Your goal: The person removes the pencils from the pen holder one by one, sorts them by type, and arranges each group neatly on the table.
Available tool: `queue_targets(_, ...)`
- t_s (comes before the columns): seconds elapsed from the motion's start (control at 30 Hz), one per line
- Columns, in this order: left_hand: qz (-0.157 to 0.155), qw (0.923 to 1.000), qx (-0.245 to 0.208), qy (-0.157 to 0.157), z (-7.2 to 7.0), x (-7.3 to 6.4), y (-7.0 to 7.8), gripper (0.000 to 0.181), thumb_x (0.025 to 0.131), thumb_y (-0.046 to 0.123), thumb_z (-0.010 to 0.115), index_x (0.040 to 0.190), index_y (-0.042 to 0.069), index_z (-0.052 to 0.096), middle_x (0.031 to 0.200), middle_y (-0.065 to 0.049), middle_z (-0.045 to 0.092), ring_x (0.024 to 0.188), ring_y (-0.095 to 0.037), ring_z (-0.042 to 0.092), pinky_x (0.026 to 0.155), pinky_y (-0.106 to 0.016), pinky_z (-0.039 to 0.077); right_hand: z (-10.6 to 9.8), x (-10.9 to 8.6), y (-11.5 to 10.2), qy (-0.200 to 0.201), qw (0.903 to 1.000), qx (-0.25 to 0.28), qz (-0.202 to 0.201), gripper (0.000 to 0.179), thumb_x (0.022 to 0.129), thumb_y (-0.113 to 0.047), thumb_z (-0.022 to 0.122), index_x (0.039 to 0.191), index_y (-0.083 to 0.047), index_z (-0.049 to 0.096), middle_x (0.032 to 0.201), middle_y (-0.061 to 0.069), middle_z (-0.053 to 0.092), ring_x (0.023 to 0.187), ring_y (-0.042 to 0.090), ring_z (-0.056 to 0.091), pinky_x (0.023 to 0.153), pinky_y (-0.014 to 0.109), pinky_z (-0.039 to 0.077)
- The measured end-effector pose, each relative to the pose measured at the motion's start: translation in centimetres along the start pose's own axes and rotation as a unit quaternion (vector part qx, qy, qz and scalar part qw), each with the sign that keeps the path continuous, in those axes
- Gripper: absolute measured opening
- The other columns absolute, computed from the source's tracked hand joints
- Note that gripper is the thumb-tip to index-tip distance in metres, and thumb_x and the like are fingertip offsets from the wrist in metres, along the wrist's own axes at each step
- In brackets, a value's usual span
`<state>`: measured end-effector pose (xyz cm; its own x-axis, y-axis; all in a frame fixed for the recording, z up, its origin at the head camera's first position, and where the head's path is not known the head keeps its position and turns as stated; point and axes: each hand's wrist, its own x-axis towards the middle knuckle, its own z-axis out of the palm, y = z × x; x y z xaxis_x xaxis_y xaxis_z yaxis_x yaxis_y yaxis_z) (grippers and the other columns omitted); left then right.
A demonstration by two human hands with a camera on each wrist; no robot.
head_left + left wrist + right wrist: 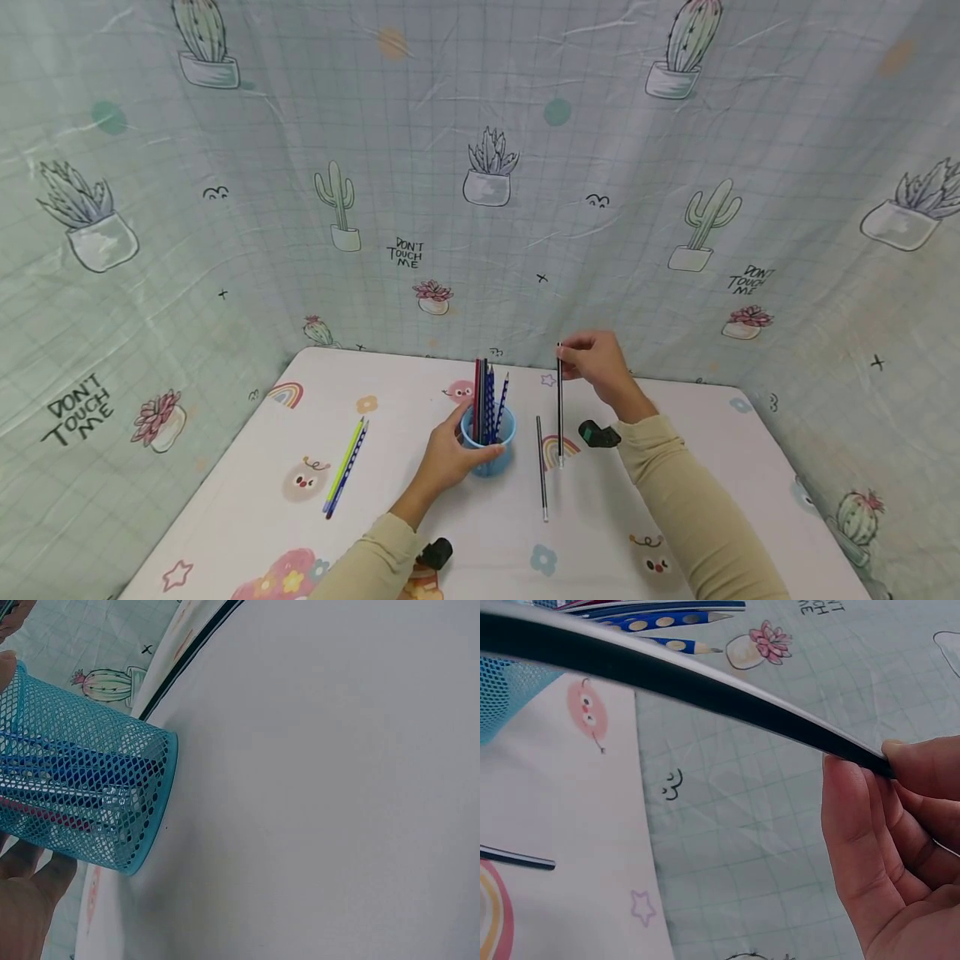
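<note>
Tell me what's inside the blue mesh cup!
The blue mesh cup holds pencils: reddish, dark and blue spotted ones. They overlap, and the mesh partly covers their lower ends, so I can't count them all.

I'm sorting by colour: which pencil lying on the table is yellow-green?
The leftmost pencil, left of the cup; its neighbour is a blue pencil, the third a dark pencil.

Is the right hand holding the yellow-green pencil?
No, the right hand pinches a black pencil, while the yellow-green pencil lies on the table.

Head faces forward-down; wrists close; cup (90, 769) shared.
</note>
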<state>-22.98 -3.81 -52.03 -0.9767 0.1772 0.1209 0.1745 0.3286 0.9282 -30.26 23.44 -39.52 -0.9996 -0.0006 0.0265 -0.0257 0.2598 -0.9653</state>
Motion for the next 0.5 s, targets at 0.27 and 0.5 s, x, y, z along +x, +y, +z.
queue_targets(0.27,0.001,1.0,0.002,0.005,0.1,0.1,-0.2,0.104,0.081,0.042,0.09,0.163,0.012,0.034,0.16,-0.019,0.048,0.143,-0.045,0.052,0.111,-0.056,0.051,0.2,-0.3,1.2,-0.005,0.9999,-0.015,0.001,0.018,0.099,-0.004,0.068,0.109,0.01,0.071,0.093,0.012,0.069,0.072,0.017,0.067,0.069,0.031,0.066)
queue_targets(0.5,0.005,1.0,0.005,0.005,0.2,0.0,-0.3,0.105,0.08,0.043,0.09,0.163,0.011,0.034,0.16,-0.02,0.049,0.142,-0.046,0.052,0.109,-0.057,0.052,0.5,-0.6,2.4,0.001,0.9998,-0.009,0.016,0.019,0.098,-0.002,0.068,0.113,0.011,0.07,0.094,0.015,0.072,0.07,0.016,0.068,0.068,0.03,0.065)
